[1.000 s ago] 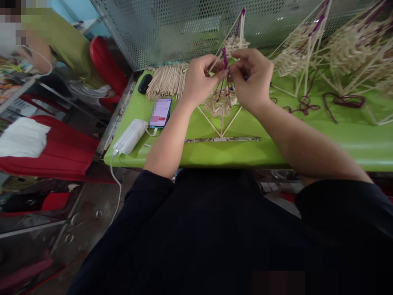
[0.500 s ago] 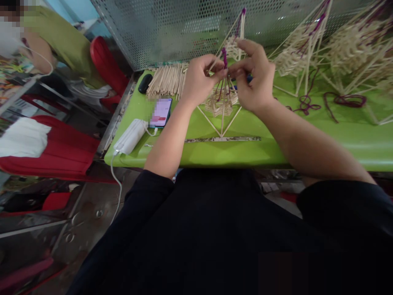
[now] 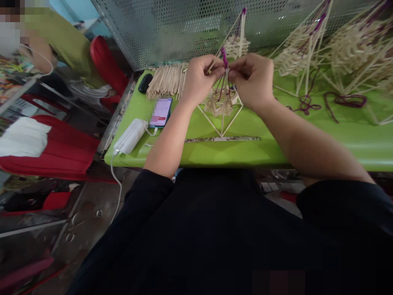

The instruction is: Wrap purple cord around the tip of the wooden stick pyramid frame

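Observation:
A light wooden stick frame point(image 3: 222, 123) stands on the green table in front of me, its lower sticks spread into a point towards me. Purple cord point(image 3: 224, 58) binds its top, and darker strands run down to a small stacked-stick body point(image 3: 218, 102). My left hand point(image 3: 203, 78) is closed, thumb and fingers pinching the frame just below the binding. Opposite it, my right hand point(image 3: 254, 80) is also closed in a pinch, fingertips against the frame's top. Whatever lies between the right fingertips is too small to make out.
Behind my left hand lies a pile of loose sticks point(image 3: 167, 80). A phone point(image 3: 161, 111) and white power bank point(image 3: 130, 137) rest at left. Similar stick frames point(image 3: 294, 53) and loose purple cord point(image 3: 350, 100) are at right. A perforated metal panel point(image 3: 166, 32) borders the back.
My right hand's raised index finger has come down, and its fingers have closed into a pinch beside the top of the frame. My left hand has stayed nearly still.

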### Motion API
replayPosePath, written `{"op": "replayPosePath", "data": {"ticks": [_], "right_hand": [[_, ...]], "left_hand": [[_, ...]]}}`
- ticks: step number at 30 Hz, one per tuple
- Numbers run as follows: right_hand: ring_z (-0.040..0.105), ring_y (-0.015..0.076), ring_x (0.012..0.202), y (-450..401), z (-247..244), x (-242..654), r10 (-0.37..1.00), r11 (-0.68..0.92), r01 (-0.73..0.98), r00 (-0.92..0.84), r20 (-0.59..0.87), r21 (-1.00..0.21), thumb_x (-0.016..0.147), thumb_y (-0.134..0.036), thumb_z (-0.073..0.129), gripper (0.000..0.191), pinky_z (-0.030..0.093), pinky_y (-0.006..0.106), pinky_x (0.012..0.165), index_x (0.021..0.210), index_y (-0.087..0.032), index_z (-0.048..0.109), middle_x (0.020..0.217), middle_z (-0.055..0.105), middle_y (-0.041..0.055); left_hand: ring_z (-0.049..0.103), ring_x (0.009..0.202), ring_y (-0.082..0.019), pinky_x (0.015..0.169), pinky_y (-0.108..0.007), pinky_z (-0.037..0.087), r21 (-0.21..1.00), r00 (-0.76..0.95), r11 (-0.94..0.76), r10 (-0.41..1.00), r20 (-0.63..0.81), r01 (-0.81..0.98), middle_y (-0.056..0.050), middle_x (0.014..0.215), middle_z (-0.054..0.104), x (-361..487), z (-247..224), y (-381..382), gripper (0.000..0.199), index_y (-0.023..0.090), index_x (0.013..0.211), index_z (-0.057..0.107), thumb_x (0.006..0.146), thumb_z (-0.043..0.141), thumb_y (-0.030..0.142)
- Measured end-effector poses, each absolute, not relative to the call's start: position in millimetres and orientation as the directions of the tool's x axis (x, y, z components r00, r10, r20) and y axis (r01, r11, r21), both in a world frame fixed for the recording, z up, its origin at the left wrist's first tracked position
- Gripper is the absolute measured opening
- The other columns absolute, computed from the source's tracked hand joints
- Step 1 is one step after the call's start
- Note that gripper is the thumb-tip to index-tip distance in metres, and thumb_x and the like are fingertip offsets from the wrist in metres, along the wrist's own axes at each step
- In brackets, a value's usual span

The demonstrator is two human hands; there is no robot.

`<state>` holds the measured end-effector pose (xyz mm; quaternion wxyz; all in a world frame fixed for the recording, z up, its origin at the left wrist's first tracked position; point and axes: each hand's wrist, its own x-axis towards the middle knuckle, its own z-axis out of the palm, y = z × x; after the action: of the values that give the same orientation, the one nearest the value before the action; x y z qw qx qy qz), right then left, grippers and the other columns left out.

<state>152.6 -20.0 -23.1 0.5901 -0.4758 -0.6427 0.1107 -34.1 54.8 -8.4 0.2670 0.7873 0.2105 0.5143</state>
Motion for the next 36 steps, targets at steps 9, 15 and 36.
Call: {"op": "replayPosePath", "data": {"ticks": [9, 15, 36], "right_hand": [[0.059, 0.0234, 0.073, -39, -18, 134, 0.684, 0.505, 0.584, 0.178, 0.707, -0.636, 0.094, -0.049, 0.076, 0.018, 0.05, 0.046, 0.071, 0.085, -0.033, 0.074, 0.083, 0.074, 0.0025], [0.063, 0.0244, 0.074, -47, -13, 121, 0.653, 0.483, 0.615, 0.221, 0.725, -0.623, 0.091, -0.041, 0.079, 0.015, 0.053, 0.048, 0.072, 0.082, -0.033, 0.07, 0.084, 0.075, 0.0017], [0.054, 0.023, 0.074, -18, -19, 143, 0.782, 0.501, 0.449, 0.132, 0.609, -0.74, 0.076, -0.083, 0.085, 0.05, 0.046, 0.047, 0.068, 0.081, -0.037, 0.068, 0.077, 0.072, 0.0014]], "left_hand": [[0.076, 0.087, -0.025, 0.083, -0.04, 0.06, 0.669, 0.366, -0.743, 0.631, 0.684, 0.03, -0.001, 0.085, 0.079, -32, -7, 53, 0.012, 0.031, 0.08, 0.073, 0.087, 0.082, 0.025], [0.075, 0.09, -0.024, 0.075, -0.037, 0.058, 0.688, 0.393, -0.722, 0.655, 0.645, 0.074, -0.002, 0.09, 0.079, -31, -10, 58, 0.012, 0.029, 0.084, 0.073, 0.087, 0.08, 0.02], [0.075, 0.09, -0.028, 0.084, -0.046, 0.059, 0.804, 0.482, -0.595, 0.706, 0.519, 0.008, -0.005, 0.095, 0.084, -49, -2, 68, 0.026, 0.029, 0.089, 0.079, 0.073, 0.084, 0.049]]}}
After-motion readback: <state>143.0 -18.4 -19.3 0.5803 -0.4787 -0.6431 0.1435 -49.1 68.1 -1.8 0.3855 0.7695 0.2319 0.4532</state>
